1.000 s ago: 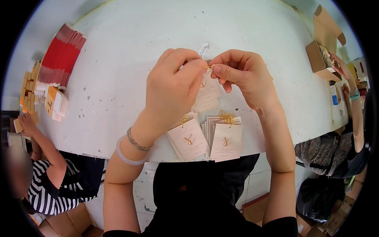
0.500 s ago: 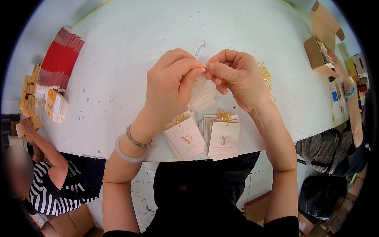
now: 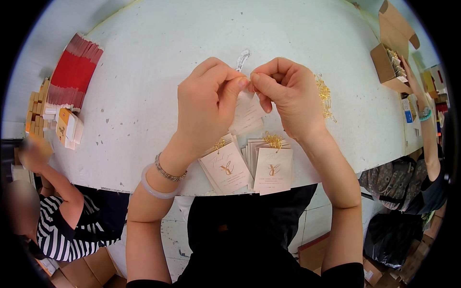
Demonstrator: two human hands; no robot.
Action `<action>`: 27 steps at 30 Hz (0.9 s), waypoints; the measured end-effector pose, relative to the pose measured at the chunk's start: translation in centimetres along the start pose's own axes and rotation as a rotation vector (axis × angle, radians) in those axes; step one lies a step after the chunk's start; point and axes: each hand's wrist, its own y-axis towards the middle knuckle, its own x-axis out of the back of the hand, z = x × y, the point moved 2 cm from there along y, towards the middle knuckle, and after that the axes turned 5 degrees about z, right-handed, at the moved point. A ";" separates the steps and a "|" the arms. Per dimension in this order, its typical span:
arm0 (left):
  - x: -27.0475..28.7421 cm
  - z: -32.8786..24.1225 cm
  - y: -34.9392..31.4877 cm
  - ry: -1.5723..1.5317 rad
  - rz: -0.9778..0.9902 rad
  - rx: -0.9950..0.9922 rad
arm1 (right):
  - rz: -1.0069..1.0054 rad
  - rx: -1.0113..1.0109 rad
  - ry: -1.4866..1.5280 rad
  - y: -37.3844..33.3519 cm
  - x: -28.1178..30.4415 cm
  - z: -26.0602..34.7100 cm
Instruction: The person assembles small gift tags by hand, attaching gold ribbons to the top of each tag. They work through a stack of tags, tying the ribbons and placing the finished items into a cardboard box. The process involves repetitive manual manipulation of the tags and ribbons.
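**Both grips pinched together over the cards at mid-table**

From my remote station, I log both hands raised above the table (image 3: 158, 96), fingertips meeting at the centre of the view. Left hand (image 3: 206, 103): thumb and forefinger are together, clamped on a small fastener (image 3: 250, 86). Right hand (image 3: 290, 98): thumb and forefinger pinch the same piece from the right, the other fingers curled beneath. The fingertips cover most of it; I cannot read its full shape.

Cards: a far group of pale cards (image 3: 248, 119) lies directly below the hands, partly hidden by them. I cannot tell whether the uppermost one reaches the fingers. At the near edge I note two more piles side by side: a left card stack (image 3: 224, 168), turned at a slant, and a right card stack (image 3: 272, 172), nearly square to the edge. Gold fasteners show at the top of both.

Just right of the right hand lies a loose heap of gold pins (image 3: 326, 98). Beyond the fingertips I see a crumpled silvery strip (image 3: 243, 59).

Periphery: far left, a red bundle (image 3: 74, 72), with an orange-and-white box (image 3: 68, 127) on its near side. Far right, an open cardboard box (image 3: 386, 72); a co-worker's hand (image 3: 411, 77) is at its right side.
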 end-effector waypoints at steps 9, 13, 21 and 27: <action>-0.1 1.0 0.0 -0.193 -0.017 0.087 | 0.011 0.029 0.002 0.1 0.0 0.1; 0.0 1.2 0.1 -0.247 0.012 0.087 | 0.077 -0.058 -0.026 0.6 0.9 0.4; 0.2 1.6 0.3 -0.343 0.149 0.234 | 0.122 -0.123 0.000 0.8 1.6 0.3; 0.0 0.4 0.7 0.015 0.068 0.033 | 0.120 -0.203 0.179 1.2 2.4 -0.2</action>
